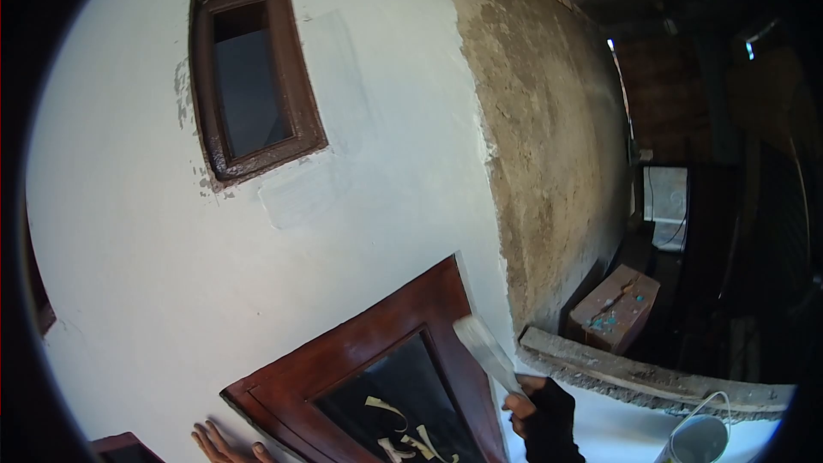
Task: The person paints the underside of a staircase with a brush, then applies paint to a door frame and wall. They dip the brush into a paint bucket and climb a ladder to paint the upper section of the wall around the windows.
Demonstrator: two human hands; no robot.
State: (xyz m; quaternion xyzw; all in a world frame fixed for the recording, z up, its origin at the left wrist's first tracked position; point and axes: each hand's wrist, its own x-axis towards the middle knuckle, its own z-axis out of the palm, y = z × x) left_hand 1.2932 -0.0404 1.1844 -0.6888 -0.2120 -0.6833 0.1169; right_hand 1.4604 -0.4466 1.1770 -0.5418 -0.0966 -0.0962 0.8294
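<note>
**Wide putty knife up by the window frame, other hand flat on the wall**

The person's right hand (525, 407), poking out of a dark sleeve, is closed around the handle of a wide putty knife (485, 346). The pale blade angles up and to the left. It sits just beside the right edge of the lower window frame (343, 356), over the narrow white strip near the wall's corner. Whether the blade actually touches the wall is honestly hard to tell from here.

The left hand (225, 446) is only partly in shot at the bottom edge. It's open with fingers spread, lying flat against the white wall (137, 231) just left of that same dark red-brown frame, and it isn't gripping anything.

Higher up on the wall there's a small window (253, 77) with a brown frame and a few rough patches around it. Past the corner on the right, the wall is bare plaster (557, 137), grey-brown and rough. Down there sits a cardboard box (617, 309), a rough plank (651, 375) runs along in front of it, and a bucket (699, 439) with a wire handle sits at the bottom right.
</note>
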